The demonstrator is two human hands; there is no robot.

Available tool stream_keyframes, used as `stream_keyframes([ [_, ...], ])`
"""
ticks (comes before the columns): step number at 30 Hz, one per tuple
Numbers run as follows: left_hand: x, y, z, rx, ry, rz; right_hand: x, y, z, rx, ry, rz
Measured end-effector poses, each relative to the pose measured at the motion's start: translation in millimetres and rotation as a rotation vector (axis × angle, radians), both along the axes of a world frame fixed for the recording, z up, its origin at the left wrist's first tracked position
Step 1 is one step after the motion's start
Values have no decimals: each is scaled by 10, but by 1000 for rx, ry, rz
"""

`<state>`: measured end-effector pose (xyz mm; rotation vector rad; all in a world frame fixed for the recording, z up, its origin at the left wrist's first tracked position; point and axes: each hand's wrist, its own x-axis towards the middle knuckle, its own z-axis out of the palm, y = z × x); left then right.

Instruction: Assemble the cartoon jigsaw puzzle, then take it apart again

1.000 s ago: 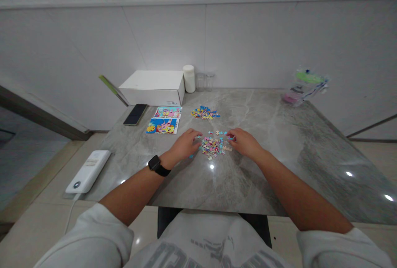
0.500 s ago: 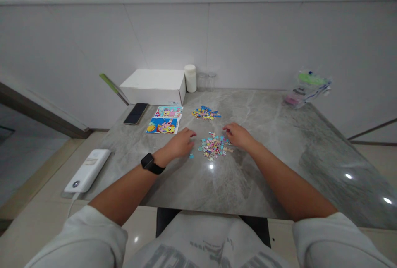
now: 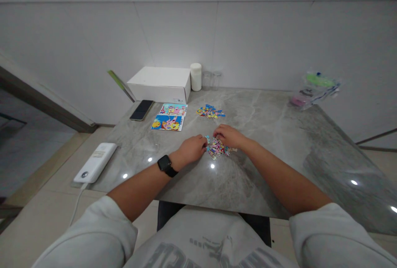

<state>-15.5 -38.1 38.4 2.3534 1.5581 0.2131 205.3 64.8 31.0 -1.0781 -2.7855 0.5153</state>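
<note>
A pile of small pastel jigsaw puzzle pieces lies on the grey marbled table in front of me. My left hand, with a black watch on the wrist, rests at the pile's left edge, its fingers curled together. From the upper right, my right hand reaches over the pile with bent fingers pointing down into it. Whatever either set of fingertips holds is hidden. Farther back sits a second heap of blue and yellow puzzle pieces. Two cartoon picture cards lie left of it.
A phone lies beside the cards, before a white box. A white bottle and two clear glasses stand by the wall. A plastic bag is at back right, a white power bank with cable at left.
My left hand has moved right to the pile's edge, and the loose blue piece beside it no longer shows. My right hand has shifted left over the pile. The view has turned slightly left.
</note>
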Motion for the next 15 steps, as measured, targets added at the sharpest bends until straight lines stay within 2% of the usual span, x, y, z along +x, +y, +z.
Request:
stream_keyframes([
  [2,-21,82,22,26,-25,-12,241,-25,65,31,53,-59],
  [4,-122,162,21,66,-70,2,537,-62,107,45,57,-182],
  [6,-226,242,-2,87,-85,24,800,-114,104,21,-15,-285],
  [8,-262,317,-36,56,-70,23,951,-169,56,-14,-88,-306],
  [10,-198,383,-64,18,-56,-11,965,-212,-18,-37,-106,-265],
  [15,99,478,-77,19,-53,-111,734,-207,-139,-26,-51,-201],
])
